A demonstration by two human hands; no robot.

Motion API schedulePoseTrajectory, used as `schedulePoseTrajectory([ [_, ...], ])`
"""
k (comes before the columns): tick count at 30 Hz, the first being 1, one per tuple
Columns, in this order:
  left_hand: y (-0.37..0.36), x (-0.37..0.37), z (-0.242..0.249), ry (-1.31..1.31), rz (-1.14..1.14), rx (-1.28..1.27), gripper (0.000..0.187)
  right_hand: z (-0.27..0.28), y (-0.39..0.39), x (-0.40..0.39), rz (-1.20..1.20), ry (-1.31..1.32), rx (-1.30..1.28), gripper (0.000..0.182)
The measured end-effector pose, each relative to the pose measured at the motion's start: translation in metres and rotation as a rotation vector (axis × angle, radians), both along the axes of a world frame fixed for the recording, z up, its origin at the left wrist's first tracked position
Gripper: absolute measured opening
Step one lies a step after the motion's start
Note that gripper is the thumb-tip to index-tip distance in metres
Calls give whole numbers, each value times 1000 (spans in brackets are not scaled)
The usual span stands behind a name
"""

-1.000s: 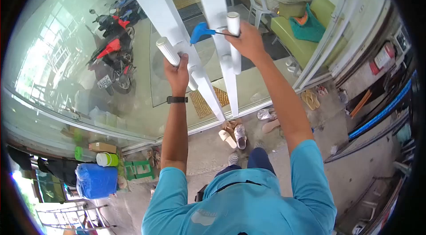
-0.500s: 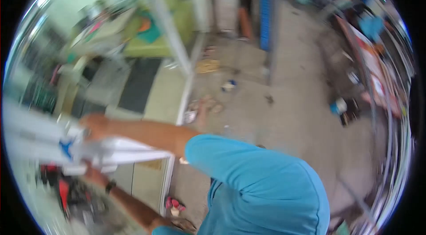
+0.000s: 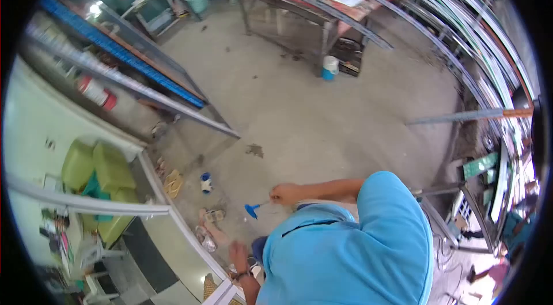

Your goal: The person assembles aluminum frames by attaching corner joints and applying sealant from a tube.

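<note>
My right hand (image 3: 284,194) is closed on a small tool with a thin shaft and a blue, branched end (image 3: 252,210). The blue end points left, away from my body and above the concrete floor. My left hand (image 3: 239,256) hangs low beside the glass door's white frame (image 3: 193,247). Its fingers look loosely stretched out, slightly blurred, and nothing shows in them. A dark band is on that wrist. Footwear lies on the floor near this hand, including silvery shoes (image 3: 205,239) and tan sandals (image 3: 215,214).
A worktable with a red top (image 3: 368,8) stands ahead, a white-and-blue bucket (image 3: 330,67) by its leg. Long metal profiles (image 3: 461,23) are racked on the right. Framed panels with a blue strip (image 3: 127,54) lean at left. A green sofa (image 3: 106,172) is inside the doorway.
My view has swung right, away from the door. Both hands have left the white door frame and drawn back towards my body. The blue-ended tool has come away with my right hand.
</note>
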State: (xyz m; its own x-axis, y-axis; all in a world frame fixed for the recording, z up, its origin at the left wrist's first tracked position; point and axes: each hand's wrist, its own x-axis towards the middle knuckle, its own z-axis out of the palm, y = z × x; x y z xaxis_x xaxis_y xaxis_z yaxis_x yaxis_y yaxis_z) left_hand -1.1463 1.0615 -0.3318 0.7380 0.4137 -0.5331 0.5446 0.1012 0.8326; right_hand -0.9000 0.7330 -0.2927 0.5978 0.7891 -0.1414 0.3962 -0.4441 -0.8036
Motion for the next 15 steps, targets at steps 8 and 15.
schedulePoseTrajectory([
  [8,-211,340,123,-348,-605,20,34,76,-142,109,-387,-82,159,28],
  [15,-320,533,109,-166,-746,-36,33,58,-250,245,-609,-49,156,32],
])
